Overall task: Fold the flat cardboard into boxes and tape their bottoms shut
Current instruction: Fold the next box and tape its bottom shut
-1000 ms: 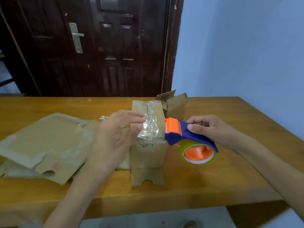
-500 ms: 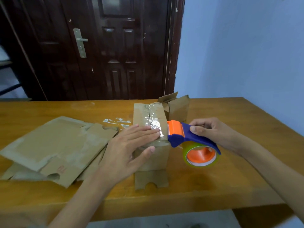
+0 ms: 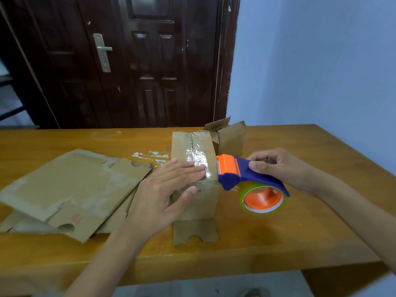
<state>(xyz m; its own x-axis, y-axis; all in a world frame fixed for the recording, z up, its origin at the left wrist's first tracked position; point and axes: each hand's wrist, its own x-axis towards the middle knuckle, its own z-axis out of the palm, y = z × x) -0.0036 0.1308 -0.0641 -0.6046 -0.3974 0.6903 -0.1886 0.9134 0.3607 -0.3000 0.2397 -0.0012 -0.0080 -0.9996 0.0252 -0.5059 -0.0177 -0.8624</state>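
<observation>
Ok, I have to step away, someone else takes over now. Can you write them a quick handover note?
Left hand: flat on the box, pressing the tape down.
Right hand: grips the tape dispenser at the box's right edge.
Done: tape strip runs along the upturned bottom seam.
Left: check the strip is cut and stuck down, then fold and tape the flat cardboard on the left. Another folded box stands behind.

A wooden table (image 3: 300, 236) w/ an orange-brown top fills the lower part of the view, its near edge running across the bottom. Behind it stands a dark brown panelled door (image 3: 150, 61) w/ a silver lever handle (image 3: 102, 52) on the left side. A pale blue wall (image 3: 321, 61) takes up the right side; light is soft & even.
</observation>
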